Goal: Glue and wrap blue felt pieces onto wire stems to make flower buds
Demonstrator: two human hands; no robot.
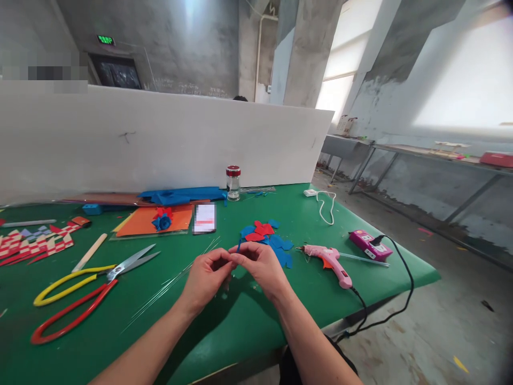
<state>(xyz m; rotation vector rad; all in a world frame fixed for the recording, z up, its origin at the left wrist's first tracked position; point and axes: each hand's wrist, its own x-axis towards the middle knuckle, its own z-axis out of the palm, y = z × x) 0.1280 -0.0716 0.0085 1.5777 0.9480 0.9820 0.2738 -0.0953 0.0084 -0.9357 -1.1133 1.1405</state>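
My left hand [207, 277] and my right hand [261, 266] meet above the near part of the green table, thumbs and fingertips pinched together. A narrow blue strip, like paper, [239, 245] sticks up between the fingertips; the rest of it is hidden by my fingers. Just beyond my right hand lies a loose pile of cut blue paper pieces [281, 243] with several red paper pieces [261, 230] on top. Thin wires [168, 284] stretch across the table to the left of my left hand.
Scissors [112, 274] and a wooden stick [90, 252] lie left. A pink glue gun [326, 259] with a black cord and a purple power strip [369, 245] are right. Farther back are a lidded jar [233, 184], an orange sheet [138, 221] bearing paper flowers [162, 220], and a white board [172, 139].
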